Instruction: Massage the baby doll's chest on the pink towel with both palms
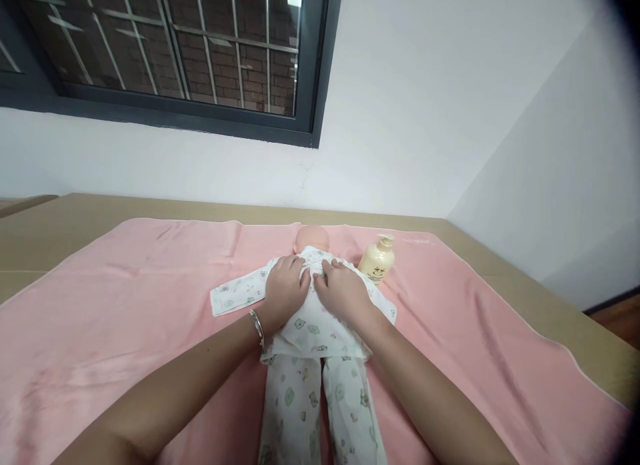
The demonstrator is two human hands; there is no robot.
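A baby doll (313, 238) lies stretched out in front of me, its bald head at the far end. It wears a white printed top (320, 328) and matching trousers (295, 398). My left hand (286, 285) rests flat on the upper left of the top, a silver bangle at its wrist. On the other side of the chest lies my right hand (343, 288), also flat, with its fingers pointing toward the head. Both hands press on the cloth without gripping anything. One sleeve (240, 293) spreads out to the left. The doll's face does not show.
A pale yellow pump bottle (377, 259) stands right of the doll's head on a pink blanket (165, 305). Beneath the blanket is a tan surface (90, 218), bordered by a white wall (400, 118). A dark-framed window (315, 71) with bars is above.
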